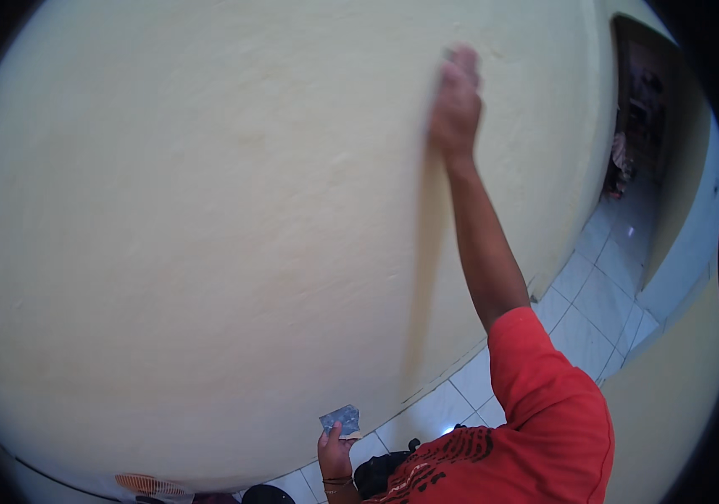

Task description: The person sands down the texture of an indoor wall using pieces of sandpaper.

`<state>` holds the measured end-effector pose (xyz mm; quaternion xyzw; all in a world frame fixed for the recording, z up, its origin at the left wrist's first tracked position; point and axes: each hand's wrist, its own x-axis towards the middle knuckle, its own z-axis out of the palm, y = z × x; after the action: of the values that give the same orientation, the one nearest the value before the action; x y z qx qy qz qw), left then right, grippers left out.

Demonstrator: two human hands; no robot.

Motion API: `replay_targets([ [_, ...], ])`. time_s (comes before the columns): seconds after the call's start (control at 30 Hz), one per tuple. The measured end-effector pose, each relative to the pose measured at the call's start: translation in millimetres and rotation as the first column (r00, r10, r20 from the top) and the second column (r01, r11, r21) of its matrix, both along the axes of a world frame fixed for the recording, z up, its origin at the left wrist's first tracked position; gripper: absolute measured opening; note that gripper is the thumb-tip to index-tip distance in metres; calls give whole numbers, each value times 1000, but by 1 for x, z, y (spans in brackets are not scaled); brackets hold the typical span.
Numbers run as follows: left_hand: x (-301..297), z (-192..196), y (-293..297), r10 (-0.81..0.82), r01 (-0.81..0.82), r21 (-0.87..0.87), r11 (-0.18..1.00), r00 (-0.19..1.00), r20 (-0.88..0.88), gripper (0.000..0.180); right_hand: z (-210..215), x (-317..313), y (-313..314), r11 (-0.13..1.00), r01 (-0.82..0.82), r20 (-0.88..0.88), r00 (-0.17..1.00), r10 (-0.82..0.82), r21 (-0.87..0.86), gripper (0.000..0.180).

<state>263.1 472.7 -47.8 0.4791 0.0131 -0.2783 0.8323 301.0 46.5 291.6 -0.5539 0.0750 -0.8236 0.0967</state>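
Observation:
My right arm is stretched up along a cream painted wall. High on that wall, my right hand is closed and slightly smeared by motion. A small greyish bit shows at its fingertips, too blurred to name. Low down near my body, my left hand pinches a small grey-blue sheet between thumb and fingers. The sheet looks like a piece of sandpaper, with a pale tan edge below it.
White floor tiles run along the wall's foot. A doorway opens at the far right. An orange fan-like grille and a dark round object are at the lower left. Black items lie beside my left hand.

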Motion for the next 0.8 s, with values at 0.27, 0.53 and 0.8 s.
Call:
replay_targets([
  [0.27,4,-64,-9,216,-217,28,976,975,43,30,-138,65,236,245,-563,-605,783,-147,-789,46],
  [0.53,3,-80,-19,288,-291,58,955,956,62,29,-77,67,199,640,-220,-323,945,-48,-736,44],
  [0.8,0,-30,-8,75,-76,17,997,996,41,24,-72,-10,-31,988,94,56,993,-101,123,32],
])
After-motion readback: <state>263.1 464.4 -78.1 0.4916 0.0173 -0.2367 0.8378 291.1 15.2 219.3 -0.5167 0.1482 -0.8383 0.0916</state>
